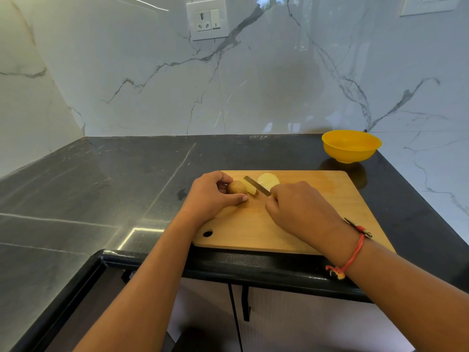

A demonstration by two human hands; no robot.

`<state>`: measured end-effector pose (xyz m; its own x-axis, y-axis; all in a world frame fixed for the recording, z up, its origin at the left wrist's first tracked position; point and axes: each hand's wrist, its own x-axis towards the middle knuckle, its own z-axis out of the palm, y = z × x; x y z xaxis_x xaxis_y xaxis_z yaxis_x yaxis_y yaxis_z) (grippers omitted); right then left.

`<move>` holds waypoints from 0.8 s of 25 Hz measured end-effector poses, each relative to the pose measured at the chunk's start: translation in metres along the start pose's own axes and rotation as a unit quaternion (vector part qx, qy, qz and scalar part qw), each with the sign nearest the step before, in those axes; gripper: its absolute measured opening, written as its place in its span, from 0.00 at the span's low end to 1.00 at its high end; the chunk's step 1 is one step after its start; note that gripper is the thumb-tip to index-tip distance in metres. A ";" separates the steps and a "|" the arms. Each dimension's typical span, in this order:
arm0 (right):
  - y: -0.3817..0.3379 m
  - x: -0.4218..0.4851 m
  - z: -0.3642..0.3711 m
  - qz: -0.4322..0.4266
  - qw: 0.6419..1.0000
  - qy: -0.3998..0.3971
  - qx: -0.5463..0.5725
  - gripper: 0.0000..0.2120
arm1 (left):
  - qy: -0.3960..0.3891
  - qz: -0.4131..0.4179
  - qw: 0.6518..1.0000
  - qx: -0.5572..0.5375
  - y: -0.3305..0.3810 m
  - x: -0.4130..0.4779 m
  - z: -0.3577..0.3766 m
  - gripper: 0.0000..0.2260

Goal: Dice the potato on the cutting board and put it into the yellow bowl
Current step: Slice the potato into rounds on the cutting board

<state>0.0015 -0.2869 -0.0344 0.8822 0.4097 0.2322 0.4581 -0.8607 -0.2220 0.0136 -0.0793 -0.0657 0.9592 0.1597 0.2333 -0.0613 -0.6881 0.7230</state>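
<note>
A wooden cutting board (pixel 317 219) lies on the black counter near its front edge. My left hand (pixel 210 196) grips a brown-skinned piece of potato (pixel 236 187) at the board's far left. My right hand (pixel 297 207) holds a small knife (pixel 256 186), its blade set across the pale cut end of that piece. A separate cut potato half (pixel 268 181) lies cut face up just behind the blade. The yellow bowl (pixel 351 146) stands behind the board at the back right, and looks empty.
The dark stone counter (pixel 101 179) stretches left of the board. A marble wall with a socket plate (pixel 207 19) rises behind. The counter's front edge (pixel 253 270) runs just below the board, with cabinet doors underneath. A red thread band circles my right wrist.
</note>
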 end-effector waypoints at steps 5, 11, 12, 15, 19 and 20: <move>-0.022 0.016 0.006 0.009 1.000 -0.011 -0.006 0.16 | 0.016 -0.012 1.000 0.003 0.002 -0.006 0.001 0.23; -0.026 0.019 0.009 0.005 1.000 -0.017 0.005 0.18 | 0.033 -0.015 0.999 -0.023 0.003 -0.011 0.005 0.20; -0.026 0.019 0.009 0.000 1.000 -0.016 0.006 0.18 | 0.036 -0.016 0.999 -0.023 0.003 -0.011 0.005 0.20; -0.029 0.021 0.008 0.002 1.000 -0.022 -0.013 0.18 | 0.045 -0.018 0.999 -0.018 0.002 -0.011 0.007 0.22; -0.030 0.021 0.010 0.007 0.999 -0.026 -0.021 0.18 | 0.052 -0.018 0.998 -0.017 0.002 -0.011 0.007 0.23; -0.031 0.022 0.010 0.010 0.999 -0.033 -0.026 0.18 | 0.052 -0.019 0.998 -0.017 0.002 -0.011 0.007 0.23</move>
<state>0.0079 -0.2484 -0.0315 0.8974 0.4090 0.1657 0.4350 -0.8831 -0.1761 0.0047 -0.0877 -0.0715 0.9274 0.2596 0.2695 -0.0354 -0.6560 0.7539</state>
